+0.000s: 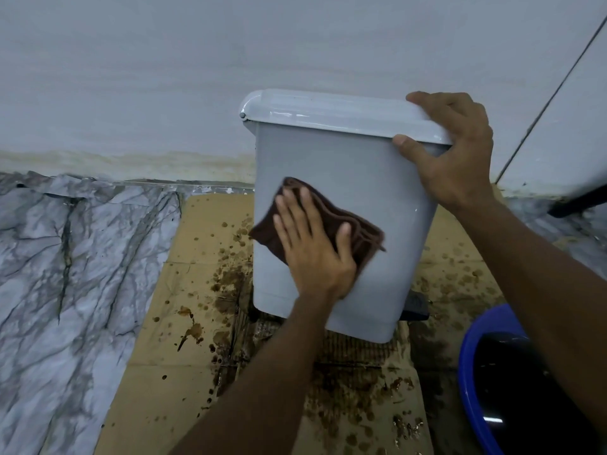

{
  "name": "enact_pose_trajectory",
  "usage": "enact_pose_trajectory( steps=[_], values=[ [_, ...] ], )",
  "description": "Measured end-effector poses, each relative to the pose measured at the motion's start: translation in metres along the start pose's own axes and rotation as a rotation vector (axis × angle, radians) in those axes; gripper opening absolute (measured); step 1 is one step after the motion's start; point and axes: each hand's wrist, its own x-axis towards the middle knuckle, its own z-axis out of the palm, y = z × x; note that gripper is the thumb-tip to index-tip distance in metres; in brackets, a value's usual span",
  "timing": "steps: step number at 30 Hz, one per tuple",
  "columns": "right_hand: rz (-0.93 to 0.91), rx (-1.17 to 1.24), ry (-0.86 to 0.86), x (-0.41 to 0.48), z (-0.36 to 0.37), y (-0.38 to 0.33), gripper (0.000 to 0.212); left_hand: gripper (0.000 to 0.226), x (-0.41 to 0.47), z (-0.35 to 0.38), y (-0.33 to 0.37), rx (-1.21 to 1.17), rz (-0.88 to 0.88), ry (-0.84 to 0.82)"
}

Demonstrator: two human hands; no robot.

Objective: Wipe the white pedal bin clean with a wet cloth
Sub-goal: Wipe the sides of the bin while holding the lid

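The white pedal bin [331, 159] stands tilted on stained cardboard, its lid shut and its black pedal [417, 305] showing at the lower right. My left hand [312, 244] lies flat with straight fingers on a folded dark brown cloth [364, 233], pressing it against the bin's side wall. My right hand [456, 156] grips the lid's near corner, fingers over the top and thumb on the front edge.
Brown-stained cardboard [203, 323] covers the floor under the bin. A blue basin [473, 372] of dark water sits at the lower right. Marble-pattern flooring [65, 274] lies to the left. A white wall [164, 77] rises close behind the bin.
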Motion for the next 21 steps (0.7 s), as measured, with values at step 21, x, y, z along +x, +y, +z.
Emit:
enact_pose_trajectory(
  steps=[21],
  values=[
    [0.035, 0.043, 0.044, 0.002, 0.005, 0.003, 0.050, 0.078, 0.038, 0.004, 0.011, 0.055, 0.121, 0.014]
  ],
)
